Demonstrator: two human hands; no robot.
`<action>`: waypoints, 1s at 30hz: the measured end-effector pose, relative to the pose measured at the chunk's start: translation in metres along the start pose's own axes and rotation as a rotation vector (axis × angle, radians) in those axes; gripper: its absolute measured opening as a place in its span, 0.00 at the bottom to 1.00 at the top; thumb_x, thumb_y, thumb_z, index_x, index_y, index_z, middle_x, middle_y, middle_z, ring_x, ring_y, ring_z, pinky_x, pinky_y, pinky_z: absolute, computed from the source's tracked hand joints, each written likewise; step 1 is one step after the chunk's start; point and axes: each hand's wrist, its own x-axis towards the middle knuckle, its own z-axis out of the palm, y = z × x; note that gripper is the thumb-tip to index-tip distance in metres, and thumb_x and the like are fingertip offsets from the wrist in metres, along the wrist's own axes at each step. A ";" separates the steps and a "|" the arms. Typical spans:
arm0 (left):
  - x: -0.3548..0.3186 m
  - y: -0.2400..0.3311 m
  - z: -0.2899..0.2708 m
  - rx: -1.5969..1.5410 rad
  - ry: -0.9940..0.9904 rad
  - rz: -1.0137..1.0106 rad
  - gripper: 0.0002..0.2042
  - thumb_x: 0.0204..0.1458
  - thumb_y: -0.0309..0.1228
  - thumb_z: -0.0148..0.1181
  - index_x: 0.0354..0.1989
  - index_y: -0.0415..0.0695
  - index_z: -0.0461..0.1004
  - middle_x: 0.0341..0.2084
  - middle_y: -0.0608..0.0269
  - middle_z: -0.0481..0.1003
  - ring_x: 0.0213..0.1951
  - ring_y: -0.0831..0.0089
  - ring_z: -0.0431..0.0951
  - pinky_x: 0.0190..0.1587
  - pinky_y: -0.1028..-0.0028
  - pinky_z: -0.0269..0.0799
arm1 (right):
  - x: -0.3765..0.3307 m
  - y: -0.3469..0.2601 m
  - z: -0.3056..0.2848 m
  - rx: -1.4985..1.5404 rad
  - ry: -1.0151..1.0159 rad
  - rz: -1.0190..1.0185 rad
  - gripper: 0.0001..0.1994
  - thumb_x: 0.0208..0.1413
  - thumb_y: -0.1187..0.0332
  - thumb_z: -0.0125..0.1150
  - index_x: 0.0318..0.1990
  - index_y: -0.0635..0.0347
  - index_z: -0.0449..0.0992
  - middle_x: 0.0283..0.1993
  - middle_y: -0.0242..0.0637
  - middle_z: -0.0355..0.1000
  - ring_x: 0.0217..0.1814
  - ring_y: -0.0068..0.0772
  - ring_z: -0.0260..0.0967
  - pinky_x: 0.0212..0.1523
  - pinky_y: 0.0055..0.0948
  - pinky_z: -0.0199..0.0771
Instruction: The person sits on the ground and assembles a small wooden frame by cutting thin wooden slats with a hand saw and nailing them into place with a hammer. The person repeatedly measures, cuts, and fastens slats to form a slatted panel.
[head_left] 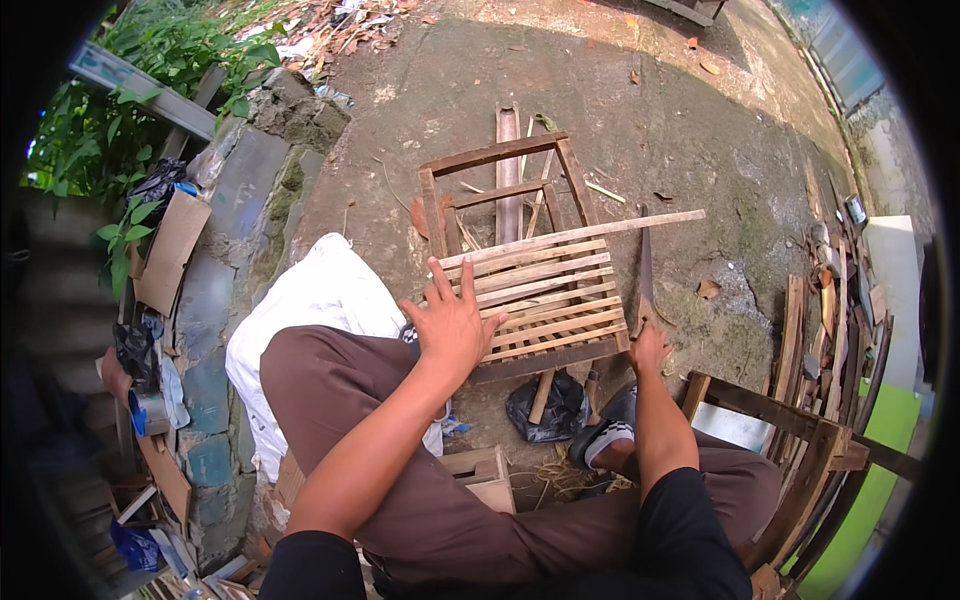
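A small wooden chair (585, 347) with a slatted seat lies in front of my knees, its frame back (495, 152) pointing away from me. Across the far end of the slats rests a long thin wooden strip (610, 228), its right end sticking out past the seat. My left hand (447, 318) is spread flat over the left side of the slats, fingertips touching the strip. My right hand (649, 347) is wrapped around the handle of a hand saw (646, 270). The saw's blade points away from me and meets the overhanging part of the strip.
A hammer-like wooden handle (541, 397) and a black plastic bag (560, 412) lie under the chair. White cloth (310, 300) is at my left, by a low block wall (230, 260). Scrap wood (790, 330) and another wooden frame (820, 450) stand at the right.
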 end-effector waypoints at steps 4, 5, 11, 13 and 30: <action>-0.001 0.006 0.006 -0.017 0.107 0.021 0.49 0.60 0.69 0.49 0.80 0.46 0.51 0.78 0.48 0.51 0.75 0.50 0.55 0.63 0.22 0.54 | -0.007 -0.001 -0.045 0.313 0.158 0.187 0.25 0.62 0.48 0.65 0.57 0.57 0.80 0.53 0.47 0.81 0.63 0.54 0.73 0.68 0.61 0.58; 0.003 0.009 0.004 -0.051 0.081 0.062 0.49 0.61 0.68 0.50 0.79 0.40 0.53 0.78 0.54 0.52 0.76 0.51 0.52 0.66 0.23 0.51 | -0.005 0.008 -0.055 0.378 0.262 0.249 0.25 0.61 0.48 0.65 0.56 0.58 0.81 0.52 0.48 0.82 0.62 0.55 0.74 0.67 0.59 0.60; 0.016 0.014 0.011 -0.122 0.086 0.080 0.50 0.60 0.66 0.53 0.77 0.34 0.53 0.77 0.48 0.54 0.74 0.50 0.55 0.74 0.38 0.48 | -0.019 0.017 -0.166 0.718 0.594 0.454 0.23 0.60 0.51 0.68 0.46 0.67 0.85 0.43 0.58 0.83 0.48 0.62 0.80 0.51 0.52 0.75; 0.011 0.019 0.013 -0.203 0.148 0.095 0.49 0.60 0.66 0.53 0.79 0.40 0.52 0.76 0.47 0.54 0.73 0.48 0.57 0.75 0.41 0.47 | -0.031 0.029 -0.209 0.700 0.762 0.422 0.23 0.60 0.51 0.68 0.45 0.67 0.86 0.42 0.58 0.83 0.46 0.61 0.81 0.50 0.51 0.75; 0.017 0.011 0.045 -0.395 0.262 0.194 0.52 0.61 0.66 0.54 0.78 0.33 0.50 0.79 0.41 0.45 0.80 0.42 0.40 0.79 0.47 0.38 | -0.185 -0.002 -0.224 1.409 0.227 -0.267 0.25 0.74 0.55 0.56 0.22 0.59 0.68 0.18 0.27 0.60 0.18 0.18 0.57 0.19 0.23 0.54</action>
